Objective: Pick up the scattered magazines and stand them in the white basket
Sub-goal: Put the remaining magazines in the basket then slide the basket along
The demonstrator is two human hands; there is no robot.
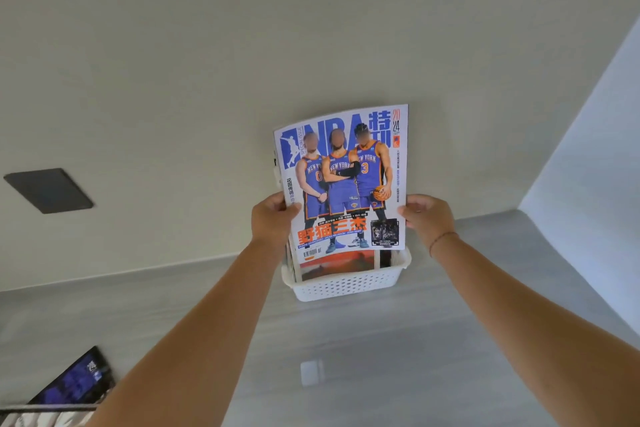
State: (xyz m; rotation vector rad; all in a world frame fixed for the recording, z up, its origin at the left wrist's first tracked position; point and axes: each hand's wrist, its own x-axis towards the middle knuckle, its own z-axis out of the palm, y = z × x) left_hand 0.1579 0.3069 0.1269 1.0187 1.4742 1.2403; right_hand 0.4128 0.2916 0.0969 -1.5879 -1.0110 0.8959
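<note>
Floor (346, 357): grey, filling the lower frame; a dark-covered magazine (74, 380) lies at the lower left edge.
Left hand (273, 218): fingers pinch the NBA magazine (346, 180) at its left edge, thumb on the cover.
Right hand (429, 215): fingers pinch the right edge, thumb in front.
NBA magazine: upright at frame centre, cover facing the camera, lower edge just over the white basket (346, 284).
White basket: against the wall, other magazines (336, 263) standing inside.
Wall (311, 28): beige, dark square plate (48, 190) at left.
</note>
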